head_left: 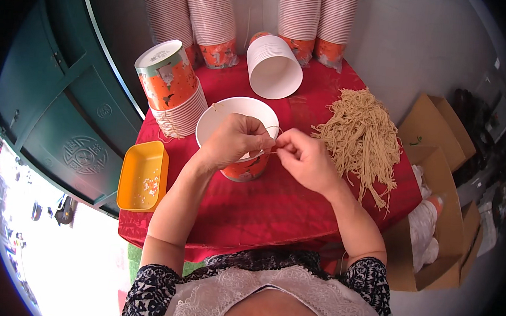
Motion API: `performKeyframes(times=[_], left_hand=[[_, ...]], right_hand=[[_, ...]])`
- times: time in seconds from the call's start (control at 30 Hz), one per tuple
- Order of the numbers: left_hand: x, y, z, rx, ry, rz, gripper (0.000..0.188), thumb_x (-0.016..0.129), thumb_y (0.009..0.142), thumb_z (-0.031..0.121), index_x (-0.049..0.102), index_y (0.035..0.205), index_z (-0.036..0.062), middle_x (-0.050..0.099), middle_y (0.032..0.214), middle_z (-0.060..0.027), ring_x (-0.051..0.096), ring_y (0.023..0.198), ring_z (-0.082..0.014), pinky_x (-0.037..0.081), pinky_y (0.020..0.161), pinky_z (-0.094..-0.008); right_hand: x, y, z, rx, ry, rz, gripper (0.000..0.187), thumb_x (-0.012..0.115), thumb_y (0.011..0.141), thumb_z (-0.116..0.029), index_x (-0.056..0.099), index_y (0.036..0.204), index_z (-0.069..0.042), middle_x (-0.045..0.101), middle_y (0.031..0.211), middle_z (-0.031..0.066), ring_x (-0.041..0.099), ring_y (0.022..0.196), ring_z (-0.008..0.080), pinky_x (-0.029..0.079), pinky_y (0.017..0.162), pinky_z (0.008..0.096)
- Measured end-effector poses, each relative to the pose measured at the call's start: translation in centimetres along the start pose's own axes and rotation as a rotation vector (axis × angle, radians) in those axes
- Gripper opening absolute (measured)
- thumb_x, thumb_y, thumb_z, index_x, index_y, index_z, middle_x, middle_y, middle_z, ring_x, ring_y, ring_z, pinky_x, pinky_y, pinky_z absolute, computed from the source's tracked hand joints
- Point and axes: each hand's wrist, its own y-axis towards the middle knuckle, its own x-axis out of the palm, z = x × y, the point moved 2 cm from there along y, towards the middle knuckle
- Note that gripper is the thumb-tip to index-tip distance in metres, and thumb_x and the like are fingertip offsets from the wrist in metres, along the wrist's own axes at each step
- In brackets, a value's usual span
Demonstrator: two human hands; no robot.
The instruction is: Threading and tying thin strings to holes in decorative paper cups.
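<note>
Both hands meet at the front right rim of an upright paper bucket [245,170], white inside and orange printed outside. My left hand [235,141] is closed in a pinch on a thin beige string [274,127]. Close beside it, my right hand [309,160] also pinches the string, its thumb and forefinger nearly touching the left fingertips. A small loop of the string stands above the fingers. On the bucket's far left rim a bit of string shows at a small spot. How the string meets the near rim is hidden by my fingers.
Beige strings lie heaped [359,142] at the right. Upside-down nested buckets [168,88] stand at the left, behind a yellow tray [143,172] holding tiny light and red pieces. Another bucket [275,70] lies sideways; wrapped bucket stacks [211,18] line the wall. Cardboard boxes [432,224] sit right.
</note>
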Motion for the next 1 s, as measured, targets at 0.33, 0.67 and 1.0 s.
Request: performKeyframes(times=[0.33, 0.67, 1.0], left_hand=[[0.3, 0.1, -0.5, 0.011, -0.048, -0.079, 0.007, 0.071, 0.084, 0.005, 0.07, 0.086, -0.0025, 0.067, 0.076, -0.0016, 0.059, 0.071, -0.0077, 0.048, 0.065, -0.0245], [0.0, 0.4, -0.7, -0.025, -0.082, -0.065, 0.012, 0.067, 0.089, 0.007, 0.067, 0.082, -0.0022, 0.063, 0.073, -0.0014, 0.055, 0.067, -0.0078, 0.044, 0.062, -0.0241], [-0.2, 0.3, -0.2, -0.002, -0.135, -0.072, 0.005, 0.064, 0.087, -0.002, 0.061, 0.09, -0.0039, 0.063, 0.079, -0.0059, 0.059, 0.069, -0.0107, 0.047, 0.063, -0.0243]], right_hand=[[-1.6, 2.4, -2.0, -0.112, 0.213, -0.104, 0.008, 0.051, 0.093, 0.005, 0.057, 0.095, 0.0, 0.058, 0.087, -0.0006, 0.054, 0.08, 0.0048, 0.046, 0.07, 0.0213], [-0.9, 3.3, -0.6, -0.4, -0.125, -0.01, 0.008, 0.058, 0.079, 0.009, 0.058, 0.083, 0.003, 0.057, 0.093, 0.0085, 0.057, 0.078, 0.016, 0.046, 0.065, 0.0283], [-0.5, 2.8, 0.7, -0.367, -0.086, 0.013, 0.016, 0.061, 0.078, 0.01, 0.063, 0.093, 0.005, 0.058, 0.102, 0.011, 0.062, 0.086, 0.0187, 0.051, 0.071, 0.0293]])
